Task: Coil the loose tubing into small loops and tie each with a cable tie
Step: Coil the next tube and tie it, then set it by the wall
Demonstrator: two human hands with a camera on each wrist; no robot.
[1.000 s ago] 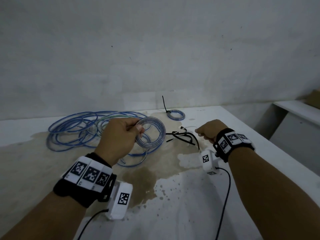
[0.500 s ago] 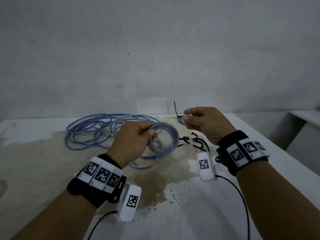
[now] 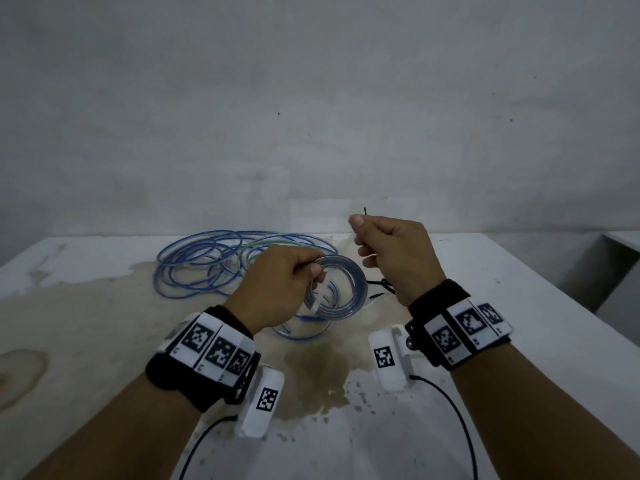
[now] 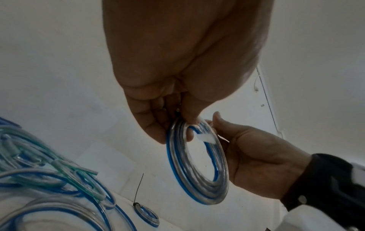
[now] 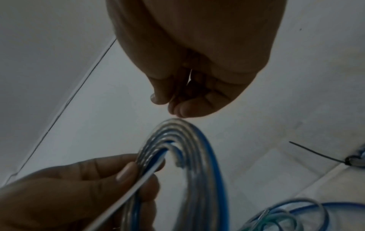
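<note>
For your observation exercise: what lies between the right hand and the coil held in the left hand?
Nothing: in the right wrist view a bare gap separates the right hand from the coil the left hand grips, with only table behind.

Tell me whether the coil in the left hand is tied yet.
Not tied. The coil has no tie around it; only the left hand pinches its loops together, while the right hand holds a black cable tie apart from it.

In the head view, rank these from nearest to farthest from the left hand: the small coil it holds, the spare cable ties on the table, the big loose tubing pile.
1. Small coil: gripped in the left hand.
2. and 3. Loose tubing pile, just left and behind, and spare cable ties, right, past the coil: too close to call.
</note>
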